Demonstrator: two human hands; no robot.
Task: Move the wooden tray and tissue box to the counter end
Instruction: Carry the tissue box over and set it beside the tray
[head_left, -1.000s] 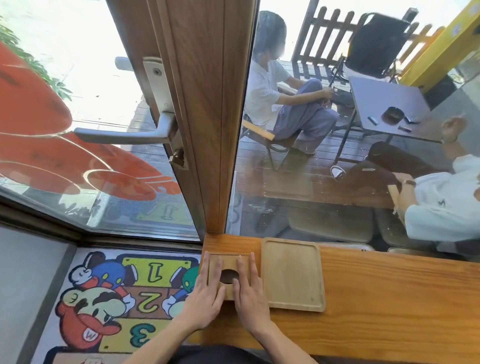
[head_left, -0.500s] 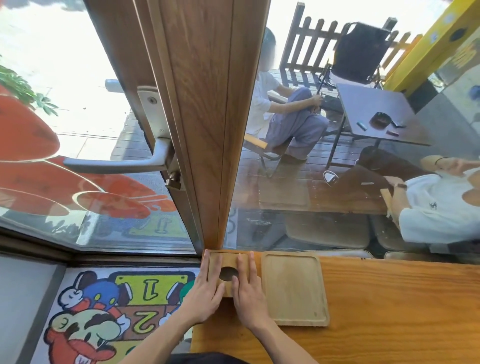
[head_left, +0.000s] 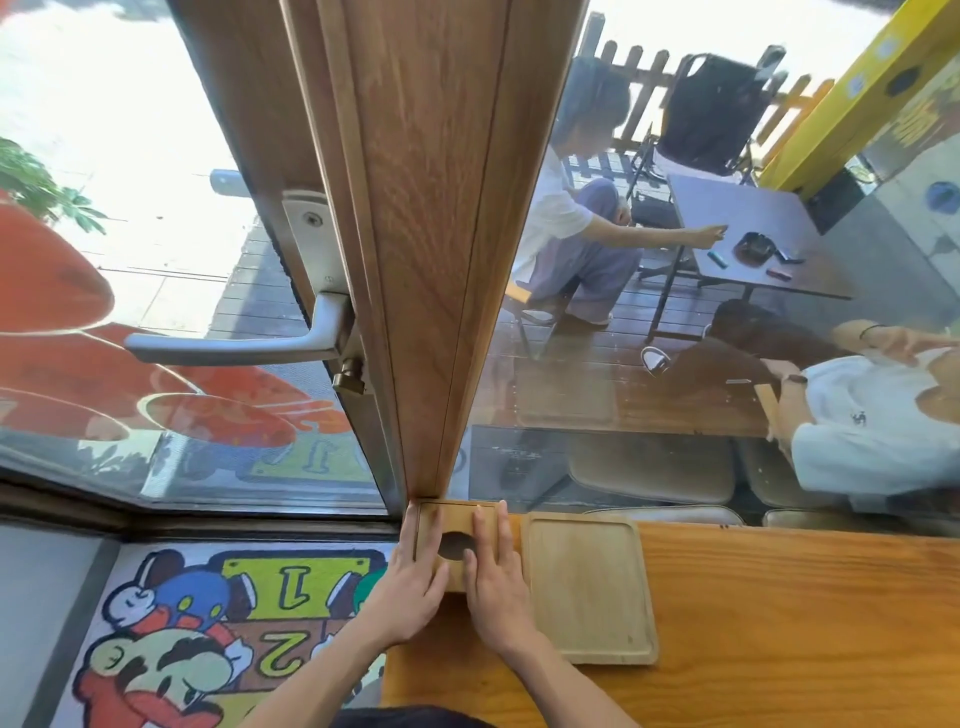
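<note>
A small wooden tissue box (head_left: 456, 519) with a dark oval slot in its top stands at the far left corner of the wooden counter (head_left: 779, 613), against the window post. My left hand (head_left: 408, 587) lies along its left side and my right hand (head_left: 496, 577) rests flat on its top and right side. Both press on the box. The pale wooden tray (head_left: 587, 587) lies flat just right of the box, touching it, with nothing on it.
A wooden window post (head_left: 441, 249) rises right behind the box. A glass door with a metal handle (head_left: 239, 343) is at left. Below the counter's left end lies a cartoon floor mat (head_left: 208, 623). Two people sit outside beyond the glass.
The box has slid a little farther back toward the window post, with both hands still on it. My view has tilted so the counter sits lower in frame.
</note>
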